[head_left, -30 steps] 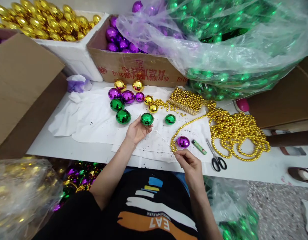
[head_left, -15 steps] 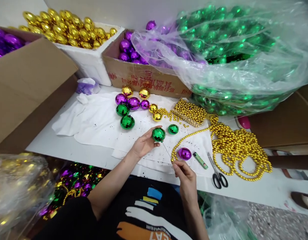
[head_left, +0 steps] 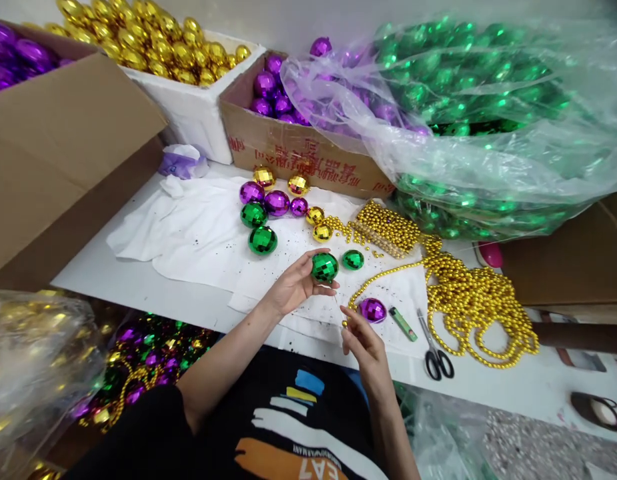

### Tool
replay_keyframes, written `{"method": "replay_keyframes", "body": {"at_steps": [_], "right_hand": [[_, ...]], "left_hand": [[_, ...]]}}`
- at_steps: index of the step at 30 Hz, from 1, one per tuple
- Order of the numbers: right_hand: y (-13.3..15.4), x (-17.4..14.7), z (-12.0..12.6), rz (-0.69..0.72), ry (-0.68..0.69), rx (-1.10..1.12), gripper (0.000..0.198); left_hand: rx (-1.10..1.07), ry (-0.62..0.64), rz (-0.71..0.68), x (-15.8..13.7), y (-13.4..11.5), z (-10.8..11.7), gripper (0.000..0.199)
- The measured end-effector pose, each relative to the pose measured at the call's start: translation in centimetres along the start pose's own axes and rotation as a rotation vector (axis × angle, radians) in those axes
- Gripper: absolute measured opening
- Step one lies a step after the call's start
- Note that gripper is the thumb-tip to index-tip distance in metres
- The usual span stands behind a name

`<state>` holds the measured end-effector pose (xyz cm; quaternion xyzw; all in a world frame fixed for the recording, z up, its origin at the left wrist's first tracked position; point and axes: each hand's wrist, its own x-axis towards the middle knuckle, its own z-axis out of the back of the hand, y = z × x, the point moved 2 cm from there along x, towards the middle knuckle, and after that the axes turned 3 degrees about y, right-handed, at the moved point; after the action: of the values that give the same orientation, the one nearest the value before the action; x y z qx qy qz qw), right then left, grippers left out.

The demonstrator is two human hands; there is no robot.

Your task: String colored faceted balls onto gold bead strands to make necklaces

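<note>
My left hand [head_left: 294, 287] is closed around a shiny green faceted ball [head_left: 325, 267], held above the white cloth. A thin thread hangs below the ball; its far end is hard to make out. My right hand [head_left: 367, 343] is just to the right, its thumb and index finger apart. Close to those fingertips is the end of a gold bead string [head_left: 383, 273], which curves back to a pile of strung beads. A smaller green ball [head_left: 353, 259] lies beside the held one, and a purple ball [head_left: 372, 310] is beyond my right hand.
Several gold, purple and green balls [head_left: 263, 240] lie on the cloth [head_left: 188, 233]. A tray of loose gold beads [head_left: 388, 227], a green lighter [head_left: 403, 325] and black-handled scissors [head_left: 438, 360] are to the right. Boxes [head_left: 303, 157] and a bag of green balls [head_left: 488, 143] stand behind.
My right thumb and index finger have spread from their pinch at the bead string's end. Less of the thread below the green ball shows. The view has shifted slightly.
</note>
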<state>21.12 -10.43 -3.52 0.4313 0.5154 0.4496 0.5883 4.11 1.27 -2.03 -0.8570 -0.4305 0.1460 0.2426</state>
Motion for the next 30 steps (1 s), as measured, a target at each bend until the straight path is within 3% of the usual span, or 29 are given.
{"method": "replay_keyframes", "body": {"at_steps": [2, 5, 8, 13, 15, 19, 26, 30], "right_hand": [[0.5, 0.2, -0.5, 0.040, -0.019, -0.067, 0.029], [1.0, 0.4, -0.8, 0.144, -0.213, -0.164, 0.023], [2.0, 0.4, -1.0, 0.309, -0.380, -0.268, 0.017], [4.6, 0.4, -1.2, 0.623, -0.553, -0.452, 0.006], [5.4, 0.6, -1.3, 0.695, -0.563, -0.428, 0.008], [6.6, 1.1, -1.8, 0.679, -0.480, -0.354, 0.016], [8.5, 0.4, -2.8, 0.905, -0.425, -0.546, 0.029], [9.3, 0.0, -3.1, 0.922, -0.416, -0.624, 0.035]], "left_hand": [[-0.024, -0.051, -0.028, 0.0, -0.2, 0.1, 0.042], [-0.113, -0.230, -0.046, 0.3, -0.1, 0.4, 0.029], [-0.229, -0.404, 0.024, 0.7, 0.5, 0.5, 0.030], [-0.262, -0.475, 0.168, 1.0, 1.9, 0.4, 0.036], [-0.240, -0.483, 0.224, 1.0, 2.4, 0.6, 0.038], [-0.265, -0.506, 0.276, 1.0, 2.8, 1.0, 0.036], [-0.250, -0.514, 0.281, 0.9, 1.8, 1.0, 0.040], [-0.220, -0.526, 0.258, 1.0, 1.6, 1.2, 0.038]]}}
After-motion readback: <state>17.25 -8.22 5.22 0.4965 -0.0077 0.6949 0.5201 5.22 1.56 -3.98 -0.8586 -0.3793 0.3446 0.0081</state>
